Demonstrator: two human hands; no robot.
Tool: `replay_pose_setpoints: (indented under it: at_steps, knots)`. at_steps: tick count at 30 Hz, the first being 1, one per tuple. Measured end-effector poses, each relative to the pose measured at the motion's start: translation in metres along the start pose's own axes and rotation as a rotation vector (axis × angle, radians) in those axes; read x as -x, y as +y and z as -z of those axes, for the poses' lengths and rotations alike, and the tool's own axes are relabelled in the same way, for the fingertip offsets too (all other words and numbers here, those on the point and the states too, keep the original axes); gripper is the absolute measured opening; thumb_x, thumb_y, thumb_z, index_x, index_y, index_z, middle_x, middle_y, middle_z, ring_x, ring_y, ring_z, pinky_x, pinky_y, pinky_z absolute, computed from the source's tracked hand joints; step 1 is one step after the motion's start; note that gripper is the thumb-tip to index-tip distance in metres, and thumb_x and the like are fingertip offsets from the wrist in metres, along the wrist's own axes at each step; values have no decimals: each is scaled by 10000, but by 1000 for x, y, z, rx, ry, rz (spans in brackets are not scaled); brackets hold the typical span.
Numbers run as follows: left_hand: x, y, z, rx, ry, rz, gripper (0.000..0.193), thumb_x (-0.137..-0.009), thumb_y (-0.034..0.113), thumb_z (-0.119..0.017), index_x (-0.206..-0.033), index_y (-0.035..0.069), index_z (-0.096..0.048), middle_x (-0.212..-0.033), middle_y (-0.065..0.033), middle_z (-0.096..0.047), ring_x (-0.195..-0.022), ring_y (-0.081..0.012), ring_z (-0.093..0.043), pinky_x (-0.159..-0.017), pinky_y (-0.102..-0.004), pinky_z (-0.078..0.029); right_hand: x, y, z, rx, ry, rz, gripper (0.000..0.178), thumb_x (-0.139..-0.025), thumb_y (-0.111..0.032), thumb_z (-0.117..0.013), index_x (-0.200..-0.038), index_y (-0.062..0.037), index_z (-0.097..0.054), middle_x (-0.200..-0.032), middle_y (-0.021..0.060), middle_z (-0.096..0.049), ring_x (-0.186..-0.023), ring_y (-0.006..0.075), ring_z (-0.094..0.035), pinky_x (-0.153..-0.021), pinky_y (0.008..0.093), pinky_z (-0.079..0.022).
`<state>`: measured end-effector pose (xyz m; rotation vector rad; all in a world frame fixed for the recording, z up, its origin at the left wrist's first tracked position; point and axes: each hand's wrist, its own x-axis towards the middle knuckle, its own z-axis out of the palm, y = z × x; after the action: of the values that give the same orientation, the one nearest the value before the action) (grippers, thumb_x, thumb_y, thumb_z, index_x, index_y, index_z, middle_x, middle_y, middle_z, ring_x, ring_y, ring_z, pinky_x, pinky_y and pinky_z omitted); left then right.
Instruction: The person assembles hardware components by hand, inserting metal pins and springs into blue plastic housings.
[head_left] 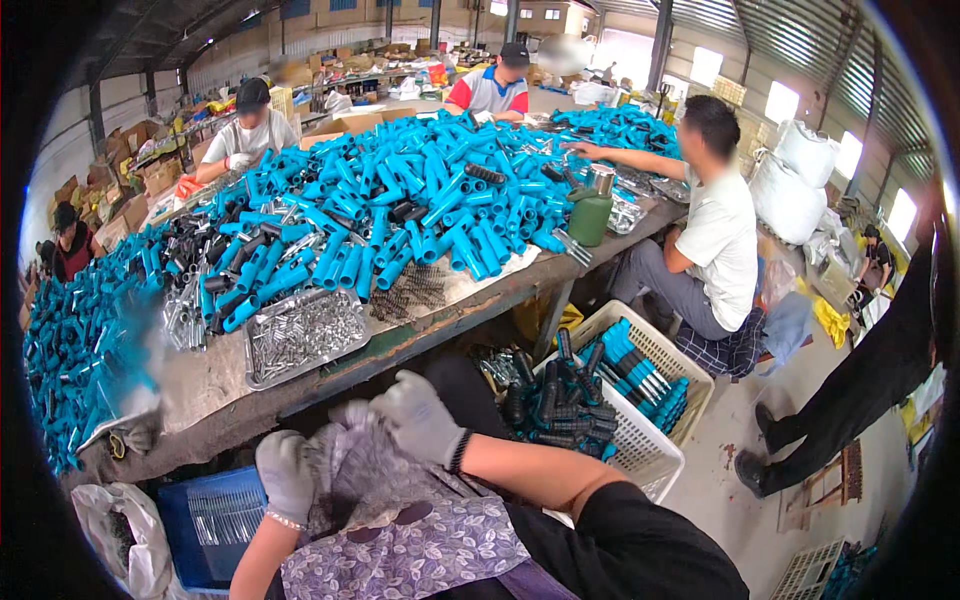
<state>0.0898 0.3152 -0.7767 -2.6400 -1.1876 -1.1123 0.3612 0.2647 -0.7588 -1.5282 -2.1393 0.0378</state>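
Between the gloved fingers of the left hand [287, 475] and the right hand [415, 420], both curled around its gathered cloth, the patterned apron [435, 545] runs back toward the wearer, with the surface [205, 388] and its heaped blue tubes [400, 200] ahead of them and a white crate [640, 452] to their right.

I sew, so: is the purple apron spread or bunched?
Partly bunched: the apron is crumpled between left hand and right hand, but lies smoother nearer the body.
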Motion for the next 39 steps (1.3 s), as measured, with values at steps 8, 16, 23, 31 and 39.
replay_pose_setpoints:
  at_steps: [8, 16, 23, 31, 39]
  knots:
    - [18, 6, -20, -5, -141, 47, 299, -754, 77, -640, -1051, 44, -659, -1186, -160, -619, -1153, -369, -552, -1002, -487, -413, 37, -1, -45, 196, 46, -152, 337, -830, -161, -626, -1155, -69, -622, -1125, 146, -628, -1133, 303, -573, -1114, 467, -324]
    - [67, -33, -94, 196, -960, -231, 326, -880, 313, -571, -1127, 138, -693, -1173, -83, -653, -1139, -305, -590, -1031, -469, -414, 39, 15, -99, -176, -812, 82, 226, -861, -200, -618, -1019, -45, -666, -988, 166, -664, -1032, 326, -598, -956, 449, -436]
    - [12, -23, -45, 79, -472, 33, 301, -787, 206, -686, -1060, 79, -685, -1146, -128, -658, -1109, -335, -600, -1006, -470, -438, -27, 60, 22, -282, 191, -154, 250, -850, -121, -691, -1096, -79, -680, -1074, 114, -685, -1051, 311, -616, -961, 418, -463]
    - [-30, -40, -29, 585, -467, 196, 358, -800, 141, -686, -1146, 52, -661, -1055, -159, -685, -966, -363, -658, -849, -449, -516, -173, 122, 61, -128, 406, -143, 186, -823, -47, -697, -1007, -75, -695, -1048, 101, -688, -994, 315, -617, -897, 411, -477]
    - [-62, -55, -37, 780, -527, 174, 289, -866, 90, -653, -1149, 34, -671, -1070, -167, -692, -961, -345, -672, -857, -398, -525, -350, 192, 22, 363, -299, -566, 317, -901, -192, -565, -1098, 29, -681, -1159, 244, -670, -1092, 377, -653, -959, 459, -521]
